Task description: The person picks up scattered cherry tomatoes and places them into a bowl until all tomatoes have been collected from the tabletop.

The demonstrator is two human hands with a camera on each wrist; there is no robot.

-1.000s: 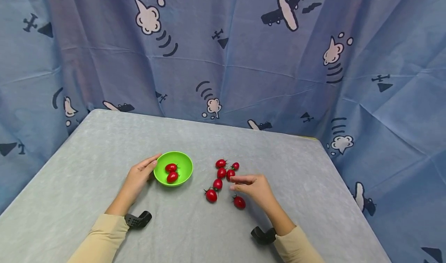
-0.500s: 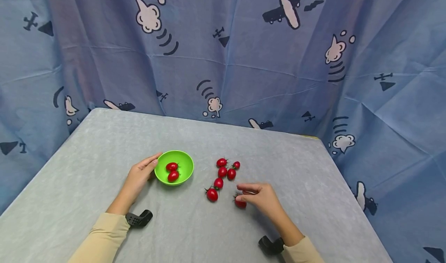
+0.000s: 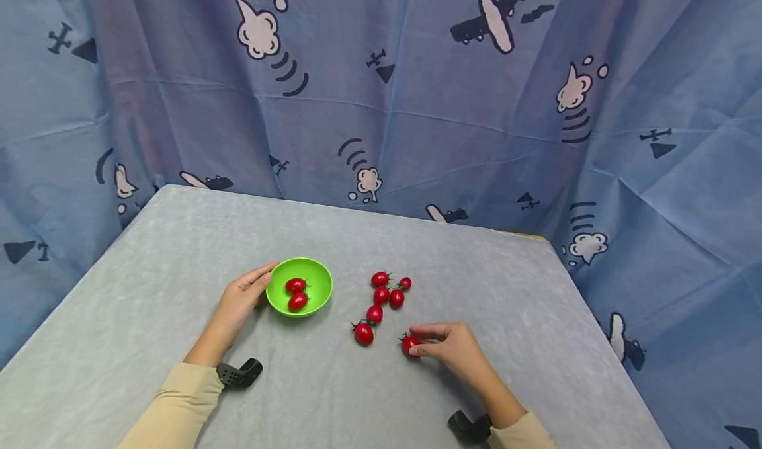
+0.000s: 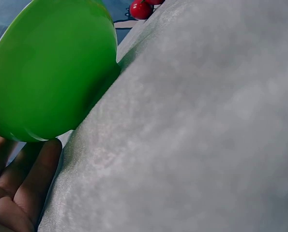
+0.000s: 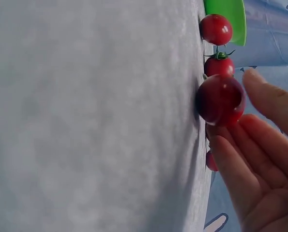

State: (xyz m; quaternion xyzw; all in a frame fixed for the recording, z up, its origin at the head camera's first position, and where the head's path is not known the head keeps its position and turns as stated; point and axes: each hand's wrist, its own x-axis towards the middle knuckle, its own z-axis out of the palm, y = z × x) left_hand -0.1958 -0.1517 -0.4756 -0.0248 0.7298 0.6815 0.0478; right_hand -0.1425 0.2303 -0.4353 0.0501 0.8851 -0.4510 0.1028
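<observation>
In the head view my left hand (image 3: 238, 300) touches the left side of a green bowl (image 3: 321, 297), its fingers fairly straight. The left wrist view shows fingertips against the bowl's outer wall (image 4: 52, 72). Two red cherry tomatoes (image 3: 296, 293) lie in the bowl. My right hand (image 3: 455, 350) is around a single cherry tomato (image 3: 409, 344) on the table, thumb on the near side and fingers on the far side. In the right wrist view a small gap shows between the thumb (image 5: 274, 104) and that tomato (image 5: 219, 101); the other fingers extend below it.
Several more cherry tomatoes (image 3: 381, 295) lie in a loose line between the bowl and the right hand, one (image 3: 364, 333) nearest the front. They rest on a pale grey cloth-covered table (image 3: 309, 396). A blue patterned curtain (image 3: 321, 125) hangs behind the table.
My right hand has moved from beside the tomato group towards the front, down to the single tomato, and its thumb and fingers are now around it. The left hand stays at the bowl.
</observation>
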